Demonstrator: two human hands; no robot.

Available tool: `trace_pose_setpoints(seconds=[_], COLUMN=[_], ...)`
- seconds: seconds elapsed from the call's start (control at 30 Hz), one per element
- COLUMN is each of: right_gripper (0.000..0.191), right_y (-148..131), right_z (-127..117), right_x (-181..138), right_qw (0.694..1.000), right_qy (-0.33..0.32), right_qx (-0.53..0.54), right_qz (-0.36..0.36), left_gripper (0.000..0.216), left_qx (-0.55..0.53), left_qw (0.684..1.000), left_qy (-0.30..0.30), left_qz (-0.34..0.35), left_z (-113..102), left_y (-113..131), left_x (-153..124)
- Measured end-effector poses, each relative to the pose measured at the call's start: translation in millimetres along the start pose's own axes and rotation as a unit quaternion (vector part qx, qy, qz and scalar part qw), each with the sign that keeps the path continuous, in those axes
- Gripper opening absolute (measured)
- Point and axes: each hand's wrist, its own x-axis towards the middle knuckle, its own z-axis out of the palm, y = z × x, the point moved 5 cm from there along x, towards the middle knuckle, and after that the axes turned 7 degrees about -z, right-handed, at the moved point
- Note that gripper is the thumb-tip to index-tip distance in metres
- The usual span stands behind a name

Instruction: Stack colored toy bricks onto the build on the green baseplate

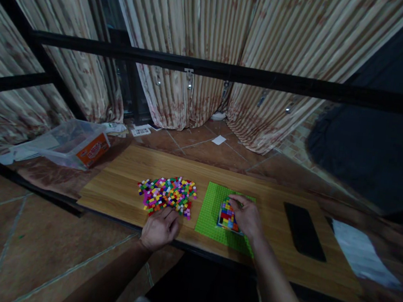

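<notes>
Many loose bricks [171, 192] by left hand [161, 227]; right hand [248, 217] at brick build [227, 217].

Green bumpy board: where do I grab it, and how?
Probably pinch the green board at its near left corner, coming from the left: it lies flat, that corner is bare, and the block build and right hand are farther right.

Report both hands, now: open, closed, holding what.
Left hand: fingers curled at the near edge of the brick pile; grip cannot be told.
Right hand: fingers bent over the multicoloured brick build; grip cannot be told.
</notes>
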Motion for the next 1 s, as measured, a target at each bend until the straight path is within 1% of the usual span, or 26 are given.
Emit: trace_pose_setpoints(seconds=[0.37,0.6,1.0], right_gripper=[0.03,0.025,0.027], right_y=[9,2,-1], right_z=[6,3,2], right_x=[3,7,11], right_qw=[0.998,0.998,0.997], right_qy=[-0.05,-0.056,-0.06], right_qx=[0.035,0.025,-0.012], right_qz=[0.023,0.031,0.041], left_gripper=[0.017,0.017,0.015], left_qx=[0.014,0.012,0.007], left_qw=[1.0,1.0,1.0], left_qy=[-0.007,-0.012,-0.013], left_qz=[-0.003,-0.004,-0.004], left_z=[0,2,1], left_y=[1,0,0], left_x=[1,0,1])
